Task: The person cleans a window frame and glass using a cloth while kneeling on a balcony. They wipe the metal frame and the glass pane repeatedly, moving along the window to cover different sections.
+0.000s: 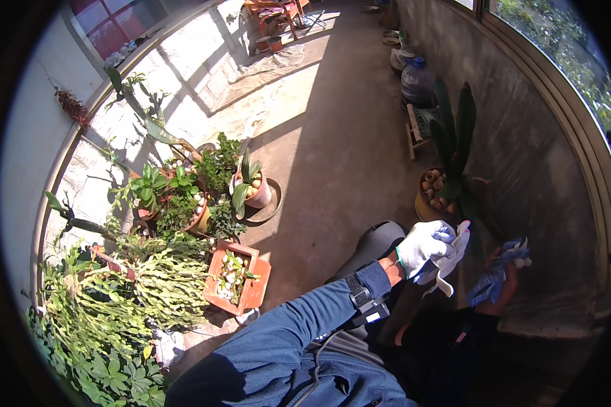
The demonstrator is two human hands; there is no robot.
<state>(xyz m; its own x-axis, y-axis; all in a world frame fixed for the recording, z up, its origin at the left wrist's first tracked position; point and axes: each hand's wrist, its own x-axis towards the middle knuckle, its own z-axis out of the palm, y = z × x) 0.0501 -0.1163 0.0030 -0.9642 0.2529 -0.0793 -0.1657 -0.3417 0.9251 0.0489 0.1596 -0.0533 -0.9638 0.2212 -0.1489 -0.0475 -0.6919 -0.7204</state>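
Observation:
My left hand (425,249), in a white work glove with a green cuff edge, is in front of my knee with its fingers curled. It grips a loose white and blue fabric piece (455,246) with a pink edge, which looks like a glove. My right hand (499,280) is to the right, in shade, apart from the left. Blue and white glove fabric (489,282) covers part of it and skin shows along its outer side; whether it is worn or held is unclear. Beyond my hands stands a yellowish pot (423,202) with a broad-leaved plant (453,137) and eggshells.
On the left are dense potted plants (173,285), an orange rectangular planter (257,292) with eggshells, and a pink pot (259,196) on a round saucer (275,208). A small wooden stool (413,127) and a wrapped container (417,84) line the right wall.

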